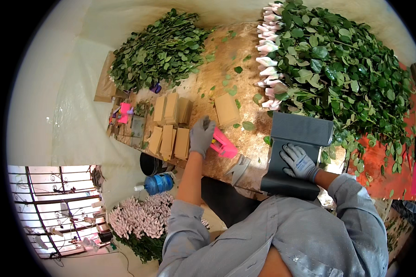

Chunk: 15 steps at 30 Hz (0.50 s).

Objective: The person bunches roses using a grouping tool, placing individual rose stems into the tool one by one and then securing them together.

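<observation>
I can't tell whether the left hand (pixel 202 135) grips the pink tool (pixel 225 147). The right hand (pixel 301 162) lies spread on the black stand (pixel 289 185) near the table's (pixel 252 144) edge, open wood between.

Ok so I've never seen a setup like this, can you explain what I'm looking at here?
There's no robot, just a person in gloves. One wide fisheye camera on their head looks down, so straight edges seem bent. The left hand is at a pink tool; I can't tell whether it grips it. The right hand rests spread on a black stand. On the worn table lie tan cardboard pieces, a heap of leafy stems at the far left, and, to the right, pale pink flowers with more foliage.
</observation>
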### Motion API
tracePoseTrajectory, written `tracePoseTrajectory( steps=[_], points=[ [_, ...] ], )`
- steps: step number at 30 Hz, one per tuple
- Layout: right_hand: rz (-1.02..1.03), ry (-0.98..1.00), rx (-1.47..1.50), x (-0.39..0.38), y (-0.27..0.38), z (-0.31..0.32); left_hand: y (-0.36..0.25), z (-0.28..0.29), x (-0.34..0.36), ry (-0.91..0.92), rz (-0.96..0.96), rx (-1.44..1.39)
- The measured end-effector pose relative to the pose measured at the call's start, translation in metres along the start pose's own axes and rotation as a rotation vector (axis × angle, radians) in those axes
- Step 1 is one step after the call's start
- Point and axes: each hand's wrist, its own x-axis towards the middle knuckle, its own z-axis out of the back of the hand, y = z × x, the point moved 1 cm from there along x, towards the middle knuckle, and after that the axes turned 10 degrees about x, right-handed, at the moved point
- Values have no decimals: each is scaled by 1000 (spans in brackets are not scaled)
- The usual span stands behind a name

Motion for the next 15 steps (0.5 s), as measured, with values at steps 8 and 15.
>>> tracePoseTrajectory(
  steps=[8,15],
  points=[
    [24,9,21,4,2,3,47,-111,109,59,212,251],
    [-22,31,44,2,2,1,0,-164,81,-14,250,501]
  ],
)
